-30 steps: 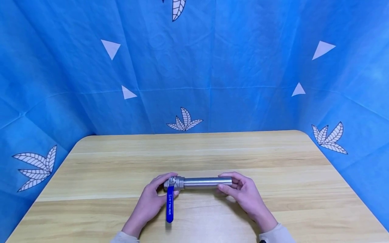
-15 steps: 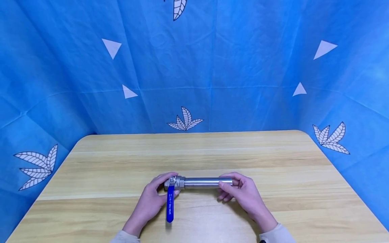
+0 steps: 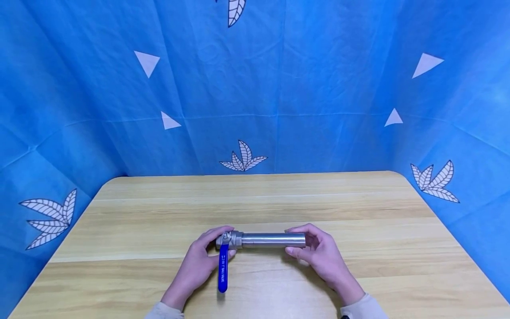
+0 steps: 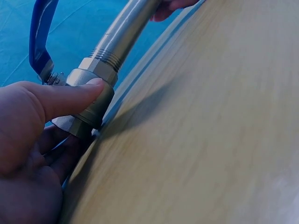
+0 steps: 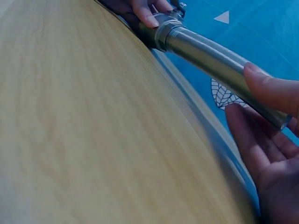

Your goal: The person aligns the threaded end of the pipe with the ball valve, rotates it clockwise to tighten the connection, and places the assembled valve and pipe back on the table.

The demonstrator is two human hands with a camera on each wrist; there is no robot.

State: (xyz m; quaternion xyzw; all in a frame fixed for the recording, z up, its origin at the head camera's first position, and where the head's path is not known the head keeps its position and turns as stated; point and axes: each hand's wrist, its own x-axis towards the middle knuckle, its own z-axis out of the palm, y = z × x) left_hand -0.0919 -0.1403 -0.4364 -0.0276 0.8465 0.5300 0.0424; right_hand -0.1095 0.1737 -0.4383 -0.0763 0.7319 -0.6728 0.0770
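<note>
Pinches the body of a metal valve [image 3: 237, 239] in the left hand [image 3: 199, 261], laying the thumb along the near side and bending fingers round the far side. Pinches the free end of a plain metal pipe [image 3: 263, 240] in the right hand [image 3: 323, 252], with the thumb on the near side and a finger round the far side. Spreads the other fingers of the right hand loosely beneath the pipe, by the right wrist view. Cannot tell how firm a grip.

Lines up valve and pipe end to end, from left to right, between the two hands and over the middle of a wooden table [image 3: 159, 212]. Cannot tell whether touching the wood. Shows a few bare threads at the joint between pipe and valve. Points a long blue handle [image 3: 223, 270] from the top of the valve toward the near side, crosswise to the pipe, with white lettering too small to read surely. Casts a soft shadow on the table.

Wears pale sleeves [image 3: 164, 312] at both wrists. Faces a blue cloth [image 3: 326, 88] behind and beside the table, printed with white triangles [image 3: 147, 63] and dark-outlined white leaves [image 3: 245, 153].
</note>
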